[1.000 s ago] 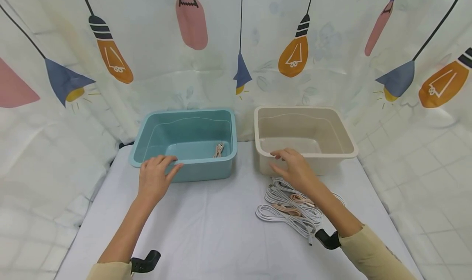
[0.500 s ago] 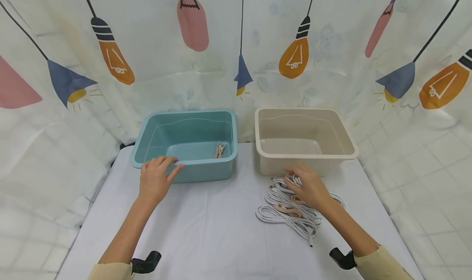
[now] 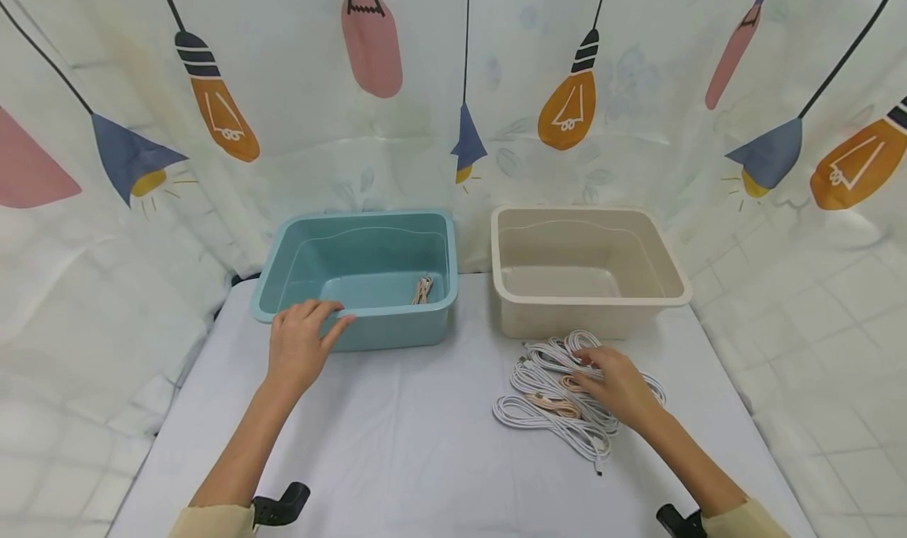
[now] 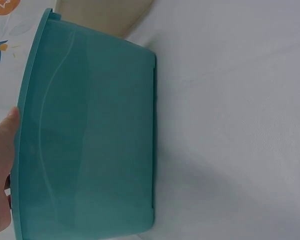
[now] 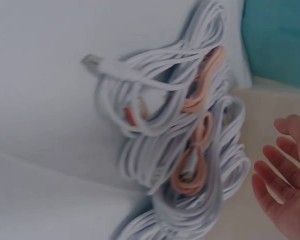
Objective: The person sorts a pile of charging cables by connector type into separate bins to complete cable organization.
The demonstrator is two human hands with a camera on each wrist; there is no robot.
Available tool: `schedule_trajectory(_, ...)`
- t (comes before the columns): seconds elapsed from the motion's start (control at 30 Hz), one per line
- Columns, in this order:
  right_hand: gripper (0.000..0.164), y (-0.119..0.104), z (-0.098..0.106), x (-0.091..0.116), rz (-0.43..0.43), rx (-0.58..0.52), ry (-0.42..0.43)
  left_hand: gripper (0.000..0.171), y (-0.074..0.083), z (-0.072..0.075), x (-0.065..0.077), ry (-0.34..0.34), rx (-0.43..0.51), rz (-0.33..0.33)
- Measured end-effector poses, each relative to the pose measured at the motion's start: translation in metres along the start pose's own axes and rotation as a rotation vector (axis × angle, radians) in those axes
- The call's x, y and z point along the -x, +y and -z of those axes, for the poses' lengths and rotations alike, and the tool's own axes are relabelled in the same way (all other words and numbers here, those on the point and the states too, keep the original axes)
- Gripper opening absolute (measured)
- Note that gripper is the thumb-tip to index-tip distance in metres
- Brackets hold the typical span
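Head view: right hand [image 3: 616, 384], grip parted and apparently empty, poised over white cables [image 5: 190, 215] heaped on surface [image 3: 425, 443] before beige bin [image 3: 567, 317]; overlapping loops could snag, dragging peach cables [image 3: 557, 406] along; left hand [image 3: 298, 349] at teal bin [image 3: 397, 332], grip unclear

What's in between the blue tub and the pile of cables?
Only bare white cloth. The head view shows it, running from the blue tub to the pile of cables.
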State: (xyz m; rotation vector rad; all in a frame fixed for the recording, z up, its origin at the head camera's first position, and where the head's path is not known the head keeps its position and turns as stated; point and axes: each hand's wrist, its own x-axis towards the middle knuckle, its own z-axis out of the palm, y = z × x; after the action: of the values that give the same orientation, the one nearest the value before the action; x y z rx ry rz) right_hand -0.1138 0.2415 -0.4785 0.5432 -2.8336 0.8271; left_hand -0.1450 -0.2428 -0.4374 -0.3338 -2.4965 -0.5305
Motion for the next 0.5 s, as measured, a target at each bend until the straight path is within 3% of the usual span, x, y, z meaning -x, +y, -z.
schedule_trajectory(0.5,0.026,0.027,-0.016,0.022,-0.067,-0.014,-0.041,0.027,0.000,0.000,0.001,-0.004,0.000,0.001)
